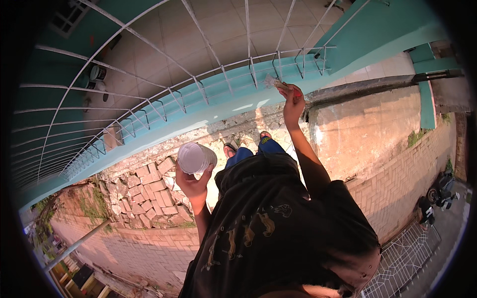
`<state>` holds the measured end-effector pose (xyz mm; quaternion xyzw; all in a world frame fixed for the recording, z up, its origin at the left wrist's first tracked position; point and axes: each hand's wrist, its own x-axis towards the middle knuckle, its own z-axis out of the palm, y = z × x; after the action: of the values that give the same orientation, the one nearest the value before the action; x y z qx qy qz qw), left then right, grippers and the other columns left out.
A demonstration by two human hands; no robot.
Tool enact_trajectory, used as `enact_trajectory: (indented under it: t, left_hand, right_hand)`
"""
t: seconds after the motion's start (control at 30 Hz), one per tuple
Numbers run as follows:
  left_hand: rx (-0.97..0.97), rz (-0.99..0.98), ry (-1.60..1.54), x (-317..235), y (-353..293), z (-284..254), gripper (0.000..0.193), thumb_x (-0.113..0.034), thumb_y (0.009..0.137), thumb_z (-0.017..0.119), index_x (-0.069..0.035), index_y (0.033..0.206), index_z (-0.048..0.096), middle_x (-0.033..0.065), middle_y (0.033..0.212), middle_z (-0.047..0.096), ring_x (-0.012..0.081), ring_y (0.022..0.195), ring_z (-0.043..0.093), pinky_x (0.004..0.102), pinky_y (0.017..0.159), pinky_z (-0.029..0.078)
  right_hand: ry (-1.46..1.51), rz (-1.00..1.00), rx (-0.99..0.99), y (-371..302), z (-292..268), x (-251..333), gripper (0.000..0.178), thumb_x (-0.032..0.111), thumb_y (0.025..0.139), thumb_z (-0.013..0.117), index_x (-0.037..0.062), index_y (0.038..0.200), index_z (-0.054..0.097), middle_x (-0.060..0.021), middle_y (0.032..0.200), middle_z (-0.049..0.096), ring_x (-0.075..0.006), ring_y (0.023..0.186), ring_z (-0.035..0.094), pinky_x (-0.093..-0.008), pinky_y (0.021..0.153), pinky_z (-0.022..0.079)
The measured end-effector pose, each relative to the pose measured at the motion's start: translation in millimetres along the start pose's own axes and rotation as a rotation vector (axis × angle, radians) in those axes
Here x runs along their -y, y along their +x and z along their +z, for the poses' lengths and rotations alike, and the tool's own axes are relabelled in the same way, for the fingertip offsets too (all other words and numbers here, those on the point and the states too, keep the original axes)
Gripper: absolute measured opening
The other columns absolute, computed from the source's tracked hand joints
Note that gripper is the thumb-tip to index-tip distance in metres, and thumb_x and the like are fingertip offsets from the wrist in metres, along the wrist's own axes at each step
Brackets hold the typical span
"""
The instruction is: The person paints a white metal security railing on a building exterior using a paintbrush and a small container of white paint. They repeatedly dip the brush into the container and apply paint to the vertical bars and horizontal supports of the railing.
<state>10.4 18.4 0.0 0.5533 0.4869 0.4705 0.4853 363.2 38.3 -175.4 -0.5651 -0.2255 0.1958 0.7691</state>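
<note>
My left hand (pixel 193 187) is wrapped round a white round tub (pixel 195 157), held out over the broken paving. The tub's upper face is plain white; whether that is a lid or its contents I cannot tell. My right hand (pixel 294 101) is raised to the far right of it, closed on what looks like a paintbrush (pixel 278 83). Its pale, frayed end points toward the metal railing (pixel 253 74), and a bit of red shows between my fingers. Whether the brush touches a bar is too small to tell.
A turquoise low wall (pixel 218 110) carries the white bars, which curve across the far side. Uneven loose paving stones (pixel 149 191) lie at the left. A concrete slab (pixel 362 131) is on the right. Beyond, a motorcycle (pixel 441 191) stands near a white gate (pixel 405 258).
</note>
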Motion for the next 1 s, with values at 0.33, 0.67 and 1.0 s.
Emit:
enact_trajectory:
  t: [0.33,0.67,1.0]
  left_hand:
    - [-0.021,-0.026,-0.022,6,4,-5,0.072,0.006,0.073,0.085,0.004,0.137,0.053,0.0135,0.125,0.064,0.0234,0.118,0.062,0.0385,0.104,0.049]
    - [-0.014,0.012,-0.016,3,6,-5,0.070,0.004,0.074,0.085,0.004,0.136,0.053,0.0135,0.125,0.064,0.0235,0.116,0.063,0.0389,0.103,0.049]
    - [-0.001,0.040,0.008,2,8,-6,0.070,0.006,0.074,0.085,0.004,0.136,0.053,0.0132,0.124,0.064,0.0231,0.116,0.063,0.0382,0.103,0.050]
  right_hand:
    - [0.002,0.003,-0.023,0,-4,-3,0.027,0.012,0.108,0.051,-0.0109,0.120,0.058,-0.0200,0.112,0.072,-0.0254,0.097,0.075,-0.0344,0.087,0.061]
    - [-0.094,-0.043,-0.040,-1,2,2,0.027,0.013,0.109,0.050,-0.0094,0.121,0.059,-0.0193,0.109,0.072,-0.0229,0.098,0.075,-0.0349,0.086,0.061]
    - [-0.828,-0.351,0.432,-22,8,20,0.018,0.007,0.101,0.059,0.0017,0.118,0.061,-0.0219,0.133,0.064,-0.0431,0.115,0.063,-0.0479,0.092,0.056]
